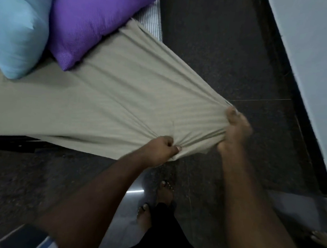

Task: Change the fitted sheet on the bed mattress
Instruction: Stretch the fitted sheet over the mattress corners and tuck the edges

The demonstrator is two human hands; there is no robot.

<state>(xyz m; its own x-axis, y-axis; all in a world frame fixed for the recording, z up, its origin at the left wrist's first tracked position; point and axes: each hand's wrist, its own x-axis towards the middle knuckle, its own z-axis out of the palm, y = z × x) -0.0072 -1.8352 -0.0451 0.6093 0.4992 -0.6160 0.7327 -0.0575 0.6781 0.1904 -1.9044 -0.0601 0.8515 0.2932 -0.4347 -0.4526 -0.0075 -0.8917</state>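
A beige fitted sheet lies over the bed on the left and is stretched off its corner out over the floor. My left hand grips the gathered lower edge of the sheet. My right hand grips the bunched corner of the sheet further right, and folds fan out from both grips. A strip of the striped mattress shows bare at the top, beside the pulled-back sheet edge.
A light blue pillow and a purple pillow rest on the sheet at upper left. Dark stone floor runs between bed and a pale wall at right. My bare feet stand below; another person's foot shows at the right edge.
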